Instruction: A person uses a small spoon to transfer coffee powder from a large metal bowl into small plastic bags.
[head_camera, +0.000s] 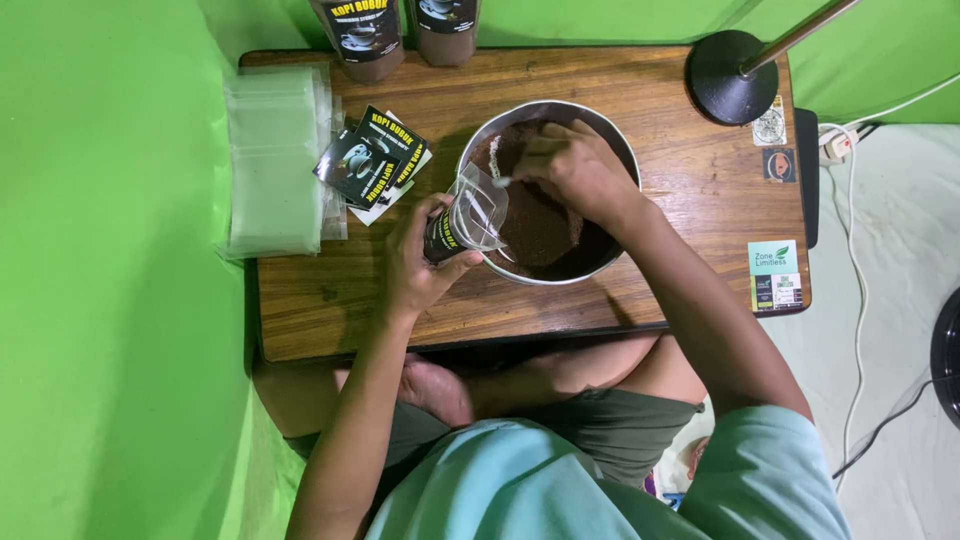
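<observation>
Low wooden table (700, 190), green backdrop (110, 300), black lamp base (728, 78), pale floor (900, 250)

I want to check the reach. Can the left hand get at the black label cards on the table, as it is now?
Probably not at once: the left hand holds a clear pouch over the bowl. The label cards lie close beside it, uncovered, with nothing in between.

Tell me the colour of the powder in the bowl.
Dark reddish brown powder, seen in the head view.

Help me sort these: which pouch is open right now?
The clear pouch in the left hand, tilted over the metal bowl; the two filled pouches stand at the table's far edge.
</observation>
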